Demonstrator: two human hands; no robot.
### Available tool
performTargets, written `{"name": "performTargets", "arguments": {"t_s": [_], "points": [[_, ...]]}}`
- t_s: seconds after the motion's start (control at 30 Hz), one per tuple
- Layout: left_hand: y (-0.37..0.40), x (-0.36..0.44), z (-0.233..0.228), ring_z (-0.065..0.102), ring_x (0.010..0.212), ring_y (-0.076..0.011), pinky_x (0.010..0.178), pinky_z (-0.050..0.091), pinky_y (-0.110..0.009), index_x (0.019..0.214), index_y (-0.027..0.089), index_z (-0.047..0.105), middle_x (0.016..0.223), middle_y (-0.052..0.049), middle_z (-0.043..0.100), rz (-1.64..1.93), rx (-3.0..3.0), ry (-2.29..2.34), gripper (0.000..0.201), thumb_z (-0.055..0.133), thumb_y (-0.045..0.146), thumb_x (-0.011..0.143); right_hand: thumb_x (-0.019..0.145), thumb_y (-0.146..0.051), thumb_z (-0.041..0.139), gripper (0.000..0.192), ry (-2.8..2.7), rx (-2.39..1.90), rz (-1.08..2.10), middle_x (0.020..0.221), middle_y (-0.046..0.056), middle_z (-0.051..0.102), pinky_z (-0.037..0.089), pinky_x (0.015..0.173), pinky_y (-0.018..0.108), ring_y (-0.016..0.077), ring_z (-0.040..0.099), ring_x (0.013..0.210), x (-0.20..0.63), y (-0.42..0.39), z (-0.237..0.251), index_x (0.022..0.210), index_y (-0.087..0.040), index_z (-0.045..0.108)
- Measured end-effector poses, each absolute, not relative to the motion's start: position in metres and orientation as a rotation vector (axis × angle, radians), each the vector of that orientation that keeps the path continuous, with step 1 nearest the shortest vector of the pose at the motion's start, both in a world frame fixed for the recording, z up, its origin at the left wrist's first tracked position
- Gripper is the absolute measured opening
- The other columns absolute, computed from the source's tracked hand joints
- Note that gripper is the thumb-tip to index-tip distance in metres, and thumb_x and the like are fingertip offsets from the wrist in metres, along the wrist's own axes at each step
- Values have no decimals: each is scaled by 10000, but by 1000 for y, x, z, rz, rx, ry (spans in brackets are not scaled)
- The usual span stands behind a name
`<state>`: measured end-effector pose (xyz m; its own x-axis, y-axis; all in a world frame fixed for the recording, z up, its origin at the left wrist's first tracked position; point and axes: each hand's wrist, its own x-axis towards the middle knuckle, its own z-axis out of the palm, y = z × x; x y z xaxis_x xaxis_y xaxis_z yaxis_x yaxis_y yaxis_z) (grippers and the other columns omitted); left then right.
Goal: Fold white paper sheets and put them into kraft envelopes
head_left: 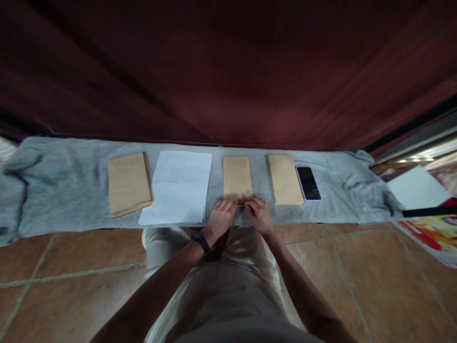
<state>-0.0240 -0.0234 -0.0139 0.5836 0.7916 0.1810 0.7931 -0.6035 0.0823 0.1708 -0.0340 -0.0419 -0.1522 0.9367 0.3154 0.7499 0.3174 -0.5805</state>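
A brown paper envelope with faint red print lies in front of me on the grey cloth. At its near edge, my left hand has its fingers closed on the left side of the envelope's end. My right hand pinches the same edge from the right, close to the left hand. That near end looks raised or folded between my fingertips; the exact fold is too small to tell. A dark band circles my left wrist.
Left of the envelope lie white paper sheets and a stack of brown envelopes. Another envelope stack and a phone lie to the right. Grey cloth covers the narrow surface; a dark red panel rises behind it.
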Motion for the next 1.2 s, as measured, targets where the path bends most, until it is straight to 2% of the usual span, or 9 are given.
{"name": "performTargets", "arguments": {"t_s": [0.27, 0.73, 1.0, 1.2], "points": [[-24, -21, -14, 628, 973, -249, 909, 486, -386, 1104, 163, 654, 1019, -93, 689, -352, -2760, -1450, 205, 506, 147, 964, 1009, -232, 512, 183, -1945, -1543, 310, 1118, 73, 704, 472, 913, 387, 230, 629, 1076, 165, -36, -40, 1042, -239, 691], [-27, -18, -20, 616, 1033, -260, 943, 483, -405, 1174, 179, 640, 1067, -101, 686, -406, -2714, -1503, 253, 488, 152, 973, 993, -205, 530, 156, -1937, -1614, 289, 1138, 81, 688, 446, 920, 389, 241, 607, 1095, 161, -36, -38, 1060, -230, 669], [-32, -22, -23, 606, 1166, -263, 1007, 488, -435, 1331, 169, 591, 1245, -132, 672, -352, -2756, -1439, 396, 471, 110, 958, 988, -189, 527, 176, -1927, -1618, 285, 1140, 82, 683, 449, 936, 393, 244, 601, 1110, 161, -37, -39, 1088, -231, 665], [-40, -27, -26, 506, 1375, -267, 1192, 370, -466, 1367, 131, 583, 1432, -134, 595, -426, -2804, -1263, 443, 471, 74, 942, 1001, -212, 523, 161, -1929, -1597, 271, 1119, 72, 693, 454, 920, 387, 239, 610, 1091, 162, -37, -40, 1069, -242, 666]]}}
